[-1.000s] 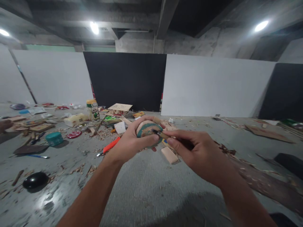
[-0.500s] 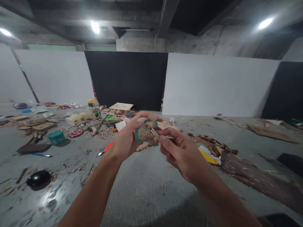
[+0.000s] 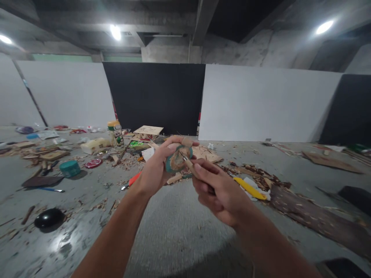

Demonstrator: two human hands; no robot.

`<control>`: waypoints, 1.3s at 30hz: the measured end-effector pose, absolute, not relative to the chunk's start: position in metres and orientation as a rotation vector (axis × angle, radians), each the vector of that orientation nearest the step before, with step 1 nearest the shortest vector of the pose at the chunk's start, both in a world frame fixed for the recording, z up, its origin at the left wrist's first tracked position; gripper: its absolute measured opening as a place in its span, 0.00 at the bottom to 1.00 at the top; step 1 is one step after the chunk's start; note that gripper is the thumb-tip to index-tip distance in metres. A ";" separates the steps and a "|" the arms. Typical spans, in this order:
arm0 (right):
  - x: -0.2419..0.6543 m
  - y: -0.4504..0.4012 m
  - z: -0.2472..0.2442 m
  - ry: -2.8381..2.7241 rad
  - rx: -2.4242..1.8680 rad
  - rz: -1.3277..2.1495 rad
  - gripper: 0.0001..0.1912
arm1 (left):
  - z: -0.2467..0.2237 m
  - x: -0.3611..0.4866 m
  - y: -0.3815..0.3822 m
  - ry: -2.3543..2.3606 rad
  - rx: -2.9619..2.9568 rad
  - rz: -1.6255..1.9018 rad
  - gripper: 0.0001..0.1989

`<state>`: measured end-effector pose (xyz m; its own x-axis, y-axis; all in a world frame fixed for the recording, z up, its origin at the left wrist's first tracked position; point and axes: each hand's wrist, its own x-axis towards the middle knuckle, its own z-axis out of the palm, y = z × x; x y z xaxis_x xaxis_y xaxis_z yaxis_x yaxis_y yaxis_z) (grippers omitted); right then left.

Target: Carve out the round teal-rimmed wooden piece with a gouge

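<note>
My left hand (image 3: 158, 164) is closed round a small rounded wooden piece (image 3: 175, 159), its rim painted teal and its middle bare, cut wood. A tan wrap shows on one of that hand's fingers. Gripped in my right hand (image 3: 216, 185) is a carving tool (image 3: 189, 165) with a pale wooden handle and a short metal shank. The tool's tip meets the bare middle of the wooden piece; the exact shape of its blade is too small to tell. Both hands are raised above the grey floor.
Wood chips (image 3: 127, 162) and scraps lie about the floor. At left stand a teal-lidded jar (image 3: 69, 168), a black dome (image 3: 49, 218) and a yellow-capped bottle (image 3: 115, 133). A yellow-handled tool (image 3: 251, 189) and a brown strip (image 3: 315, 218) lie right. Panels (image 3: 156, 98) close off the back.
My right hand has shifted slightly down and turned, with the carving tool's tip still at the wooden piece. The left hand keeps its hold, almost unmoved.
</note>
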<state>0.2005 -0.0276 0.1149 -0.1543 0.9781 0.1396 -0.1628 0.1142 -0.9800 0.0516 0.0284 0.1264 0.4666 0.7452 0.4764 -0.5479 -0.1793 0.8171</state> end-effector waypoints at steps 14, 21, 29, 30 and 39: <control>0.228 -0.038 0.128 -1.782 -1.220 0.172 0.11 | 0.124 0.054 0.031 0.172 1.112 1.054 0.22; 0.222 -0.041 0.127 -1.814 -1.185 -0.014 0.13 | 0.128 0.052 0.028 0.264 1.128 1.084 0.21; 0.228 -0.042 0.132 -1.834 -1.226 0.114 0.12 | 0.126 0.051 0.033 0.229 1.144 1.172 0.20; 0.227 -0.042 0.132 -1.834 -1.229 0.106 0.12 | 0.126 0.051 0.034 0.222 1.140 1.189 0.20; 0.210 -0.030 0.113 -1.684 -1.073 0.311 0.12 | 0.129 0.056 0.031 0.168 1.114 1.305 0.21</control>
<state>0.2105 -0.0301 0.1128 -0.0305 0.7734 0.6332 0.4963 0.5616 -0.6621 0.0562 0.0313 0.1295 0.3285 0.8209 0.4672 -0.6753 -0.1418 0.7238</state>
